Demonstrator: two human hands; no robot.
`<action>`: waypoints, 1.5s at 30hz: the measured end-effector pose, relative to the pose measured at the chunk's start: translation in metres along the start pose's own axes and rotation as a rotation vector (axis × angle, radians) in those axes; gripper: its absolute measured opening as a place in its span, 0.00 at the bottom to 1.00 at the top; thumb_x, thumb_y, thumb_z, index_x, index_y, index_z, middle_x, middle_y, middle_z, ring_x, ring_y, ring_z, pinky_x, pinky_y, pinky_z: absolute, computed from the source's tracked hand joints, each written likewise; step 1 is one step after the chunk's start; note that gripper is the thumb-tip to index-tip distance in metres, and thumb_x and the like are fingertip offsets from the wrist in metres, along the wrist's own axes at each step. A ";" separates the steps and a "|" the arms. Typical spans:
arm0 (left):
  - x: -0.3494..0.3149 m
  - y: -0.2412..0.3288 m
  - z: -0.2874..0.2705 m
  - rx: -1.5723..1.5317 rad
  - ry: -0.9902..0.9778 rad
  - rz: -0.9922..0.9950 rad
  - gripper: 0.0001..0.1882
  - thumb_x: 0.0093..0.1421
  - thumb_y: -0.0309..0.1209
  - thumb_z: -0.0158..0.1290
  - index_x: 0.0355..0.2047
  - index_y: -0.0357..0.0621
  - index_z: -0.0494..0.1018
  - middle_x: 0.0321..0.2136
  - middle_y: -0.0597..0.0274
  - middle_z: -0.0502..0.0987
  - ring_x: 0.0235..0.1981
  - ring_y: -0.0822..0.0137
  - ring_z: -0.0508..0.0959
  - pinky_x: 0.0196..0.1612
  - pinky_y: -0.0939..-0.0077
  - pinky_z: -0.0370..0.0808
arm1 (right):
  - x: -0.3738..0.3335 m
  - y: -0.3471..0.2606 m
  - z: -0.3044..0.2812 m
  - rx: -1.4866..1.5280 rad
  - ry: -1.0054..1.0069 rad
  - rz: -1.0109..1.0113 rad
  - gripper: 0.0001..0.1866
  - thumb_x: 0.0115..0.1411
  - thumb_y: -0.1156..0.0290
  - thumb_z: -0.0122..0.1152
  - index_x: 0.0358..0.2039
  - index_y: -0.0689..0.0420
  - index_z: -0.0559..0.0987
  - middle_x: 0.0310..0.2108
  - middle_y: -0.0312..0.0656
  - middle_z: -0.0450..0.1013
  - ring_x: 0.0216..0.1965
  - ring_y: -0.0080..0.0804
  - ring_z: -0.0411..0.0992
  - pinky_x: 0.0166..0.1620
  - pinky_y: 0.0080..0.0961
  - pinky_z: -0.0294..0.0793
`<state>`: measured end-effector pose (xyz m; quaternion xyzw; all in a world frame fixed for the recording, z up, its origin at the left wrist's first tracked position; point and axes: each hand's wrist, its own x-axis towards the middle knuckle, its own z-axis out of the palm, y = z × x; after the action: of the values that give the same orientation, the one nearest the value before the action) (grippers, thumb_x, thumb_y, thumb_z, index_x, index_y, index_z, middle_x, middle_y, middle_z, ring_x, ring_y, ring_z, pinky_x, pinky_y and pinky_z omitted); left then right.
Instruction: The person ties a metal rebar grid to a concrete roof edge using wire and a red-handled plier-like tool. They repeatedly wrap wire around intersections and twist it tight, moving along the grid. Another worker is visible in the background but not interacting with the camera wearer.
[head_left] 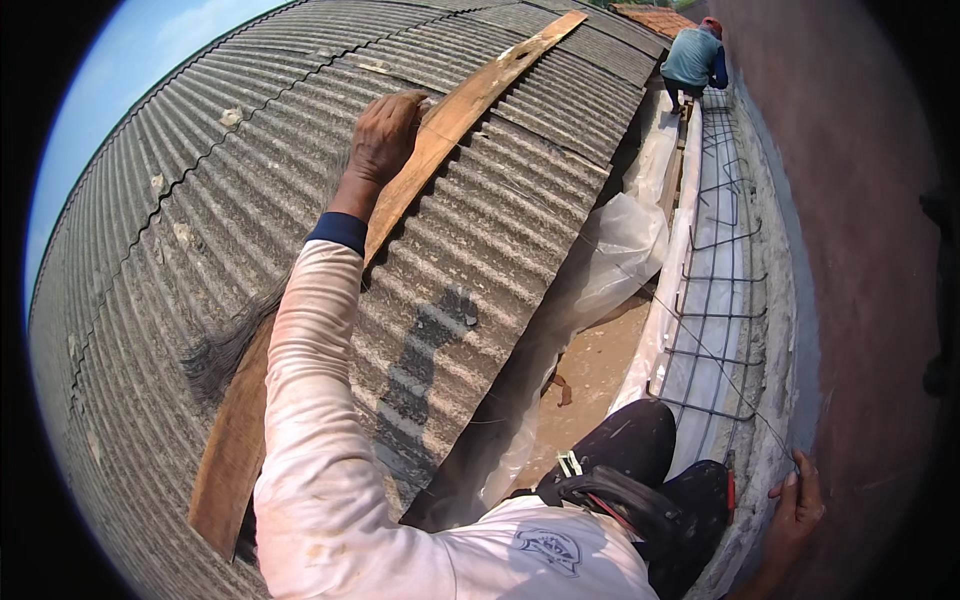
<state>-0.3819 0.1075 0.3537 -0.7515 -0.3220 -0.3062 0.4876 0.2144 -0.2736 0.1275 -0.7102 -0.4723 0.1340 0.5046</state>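
Observation:
Up over the corrugated roof (520, 215), my left hand (385, 140) is raised in a closed pinch, near a long wooden plank (470, 100). A thin dark wire (735, 385) slants down from its side across the gap to my right hand (797, 500), at the lower right beside the wall. The fingers of my right hand are closed around the wire's end. Below the wire lies a long cage of steel reinforcing bars (715, 310). A bundle of thin dark wire strands (235, 345) rests across the plank, partly behind my left sleeve.
Clear plastic sheeting (625, 240) hangs between the roof edge and the bar cage. A brown surface (595, 365) shows lower down in the gap. A tall reddish-brown wall (860, 230) rises at the right. Another person (692, 60) crouches at the cage's far end.

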 end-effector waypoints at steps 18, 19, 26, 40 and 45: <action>-0.015 -0.028 -0.011 0.110 -0.059 -0.073 0.10 0.72 0.28 0.53 0.51 0.41 0.75 0.53 0.50 0.83 0.55 0.48 0.81 0.58 0.55 0.78 | 0.014 -0.024 -0.031 0.128 -1.092 -0.123 0.15 0.63 0.79 0.66 0.50 0.60 0.88 0.33 0.43 0.81 0.31 0.37 0.77 0.33 0.26 0.73; -0.016 -0.030 -0.013 0.130 -0.064 -0.079 0.10 0.73 0.28 0.53 0.52 0.41 0.76 0.52 0.49 0.83 0.55 0.47 0.81 0.58 0.54 0.78 | 0.018 -0.023 -0.035 0.322 -1.218 -0.335 0.15 0.59 0.78 0.70 0.47 0.58 0.90 0.35 0.46 0.83 0.32 0.47 0.79 0.36 0.29 0.75; -0.024 -0.028 -0.011 -0.061 -0.209 -0.206 0.14 0.75 0.29 0.51 0.57 0.40 0.75 0.51 0.45 0.82 0.54 0.45 0.81 0.58 0.54 0.77 | 0.007 0.018 -0.018 0.238 0.008 0.094 0.13 0.68 0.81 0.60 0.50 0.64 0.86 0.29 0.41 0.80 0.25 0.19 0.75 0.28 0.22 0.71; -0.049 0.086 0.054 0.194 -1.111 -0.012 0.36 0.69 0.35 0.57 0.75 0.46 0.61 0.75 0.48 0.62 0.78 0.42 0.55 0.79 0.31 0.41 | -0.007 0.000 -0.035 1.240 0.034 -0.087 0.08 0.73 0.76 0.56 0.41 0.65 0.82 0.31 0.39 0.78 0.20 0.15 0.64 0.21 0.14 0.58; 0.012 0.251 0.021 -0.530 -0.976 -0.017 0.47 0.62 0.23 0.62 0.79 0.51 0.53 0.76 0.48 0.61 0.78 0.42 0.57 0.77 0.35 0.54 | 0.005 -0.038 -0.046 0.557 0.062 -0.115 0.10 0.75 0.75 0.55 0.42 0.68 0.82 0.30 0.37 0.76 0.22 0.15 0.65 0.26 0.15 0.61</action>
<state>-0.1750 0.0498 0.2216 -0.9007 -0.4283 0.0030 0.0736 0.2270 -0.2948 0.1817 -0.5202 -0.4412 0.2079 0.7011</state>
